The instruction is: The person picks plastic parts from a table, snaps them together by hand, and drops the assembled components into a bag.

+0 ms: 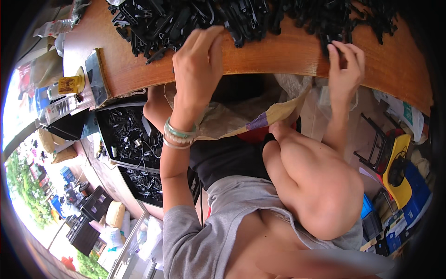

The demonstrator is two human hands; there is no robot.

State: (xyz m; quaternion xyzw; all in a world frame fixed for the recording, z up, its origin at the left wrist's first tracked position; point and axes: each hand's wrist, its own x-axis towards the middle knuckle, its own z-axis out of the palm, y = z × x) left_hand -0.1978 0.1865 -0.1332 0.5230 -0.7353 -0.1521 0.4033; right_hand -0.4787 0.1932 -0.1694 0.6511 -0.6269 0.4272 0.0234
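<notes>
My left hand (197,69) is closed at the near edge of a long pile of small black plastic parts (241,18) on the wooden table. Its fingertips are turned away, so what they hold, if anything, is hidden. Bangles (179,135) circle that wrist. Farther right, my right hand (346,67) has thumb and fingers pinched on a black plastic part (326,46) at the front of the pile. Below the table edge, a yellowish sack (246,122) with a purple patch lies spread open across my lap.
The wooden table (288,51) curves in front of me. Left of my legs stand black crates (130,135) full of black parts and cables. A dark flat case (96,76) and a yellow tape roll (71,85) are at the left. At right is a yellow stool (398,162).
</notes>
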